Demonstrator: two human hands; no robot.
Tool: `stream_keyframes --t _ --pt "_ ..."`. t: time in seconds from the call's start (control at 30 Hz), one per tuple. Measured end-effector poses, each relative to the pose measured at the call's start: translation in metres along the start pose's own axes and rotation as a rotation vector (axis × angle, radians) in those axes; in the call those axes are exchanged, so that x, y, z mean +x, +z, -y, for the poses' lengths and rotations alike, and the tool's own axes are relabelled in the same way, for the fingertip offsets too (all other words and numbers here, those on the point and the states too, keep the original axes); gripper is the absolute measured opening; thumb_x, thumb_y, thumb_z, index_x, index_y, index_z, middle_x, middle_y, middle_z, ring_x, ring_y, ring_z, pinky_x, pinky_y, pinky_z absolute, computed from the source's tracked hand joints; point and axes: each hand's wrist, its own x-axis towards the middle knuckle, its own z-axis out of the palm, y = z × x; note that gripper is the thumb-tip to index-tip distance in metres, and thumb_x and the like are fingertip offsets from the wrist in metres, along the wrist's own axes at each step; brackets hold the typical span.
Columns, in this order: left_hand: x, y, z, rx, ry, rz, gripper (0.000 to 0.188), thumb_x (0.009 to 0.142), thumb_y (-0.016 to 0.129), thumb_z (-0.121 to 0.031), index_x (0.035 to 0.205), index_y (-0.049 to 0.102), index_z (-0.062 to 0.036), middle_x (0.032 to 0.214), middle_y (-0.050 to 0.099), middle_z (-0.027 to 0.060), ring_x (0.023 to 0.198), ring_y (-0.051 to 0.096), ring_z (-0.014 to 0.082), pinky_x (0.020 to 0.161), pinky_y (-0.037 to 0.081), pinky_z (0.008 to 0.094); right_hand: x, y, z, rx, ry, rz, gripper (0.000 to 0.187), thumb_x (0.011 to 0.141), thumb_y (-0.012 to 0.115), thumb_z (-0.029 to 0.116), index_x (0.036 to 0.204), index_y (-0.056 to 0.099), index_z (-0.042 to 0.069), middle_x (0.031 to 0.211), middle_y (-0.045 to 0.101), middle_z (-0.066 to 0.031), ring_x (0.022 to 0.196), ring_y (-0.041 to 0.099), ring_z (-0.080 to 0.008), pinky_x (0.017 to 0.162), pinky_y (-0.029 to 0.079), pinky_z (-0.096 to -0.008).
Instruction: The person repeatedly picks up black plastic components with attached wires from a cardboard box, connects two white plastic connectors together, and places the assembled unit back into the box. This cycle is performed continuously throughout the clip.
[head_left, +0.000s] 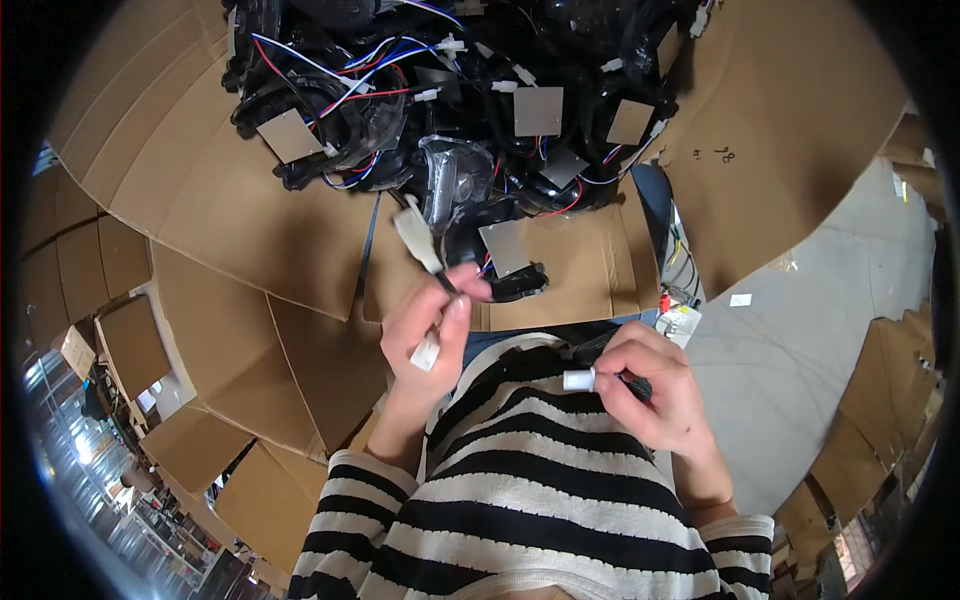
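Observation:
My left hand [430, 325] is closed, thumb against fingers, on a short black cable. One white plug connector [415, 235] on it sticks up past the fingertips, slightly blurred. A second small white connector [425, 352] shows at the palm; whether it belongs to the same cable is hidden. Lower and to the right, my right hand [648, 385] pinches a white connector [578, 380] with black wire trailing into the palm. The two hands are apart. Just beyond the left hand lies a black part with a grey metal plate [504, 248], on cardboard.
A large cardboard box [760, 150] opens ahead, heaped with black assemblies [450, 110], several metal plates and red, blue and white wires. Cardboard flaps [250, 330] stand at the left. A white device with wires [680, 322] sits right of the box, above grey floor [760, 360].

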Motion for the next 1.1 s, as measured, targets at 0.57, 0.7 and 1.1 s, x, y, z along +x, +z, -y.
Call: stream_keyframes --t 0.57,0.7,1.1 --pt "-0.001 0.002 -0.001 0.379 0.406 0.038 0.036 0.055 0.059 0.015 0.087 0.061 -0.0014 0.074 0.056 0.0088 0.057 0.054 0.0176 0.048 0.043 0.0245 0.009 -0.004 0.027 0.179 -0.022 0.009 0.005 0.069 0.057 -0.001 0.071 0.053 0.001 0.066 0.051 -0.0063 0.059 0.048 -0.0197 0.051 0.037 -0.0279" --pt "0.001 0.005 -0.004 0.411 0.407 0.004 0.038 0.054 0.059 0.015 0.088 0.062 -0.0026 0.074 0.056 0.0082 0.056 0.054 0.0166 0.047 0.043 0.0246 0.008 0.002 0.025 0.11 -0.079 -0.048 0.007 0.068 0.059 -0.001 0.071 0.053 0.001 0.066 0.05 -0.0063 0.058 0.047 -0.0199 0.05 0.036 -0.0281" --pt "-0.007 0.006 -0.006 0.475 0.516 0.159 0.03 0.057 0.065 0.005 0.085 0.062 -0.0025 0.071 0.054 0.0069 0.054 0.053 0.0197 0.047 0.043 0.0269 0.008 -0.001 0.016 -0.297 -0.152 -0.202 0.009 0.065 0.06 0.0 0.069 0.052 0.001 0.063 0.047 -0.0092 0.055 0.045 -0.025 0.05 0.036 -0.0315"
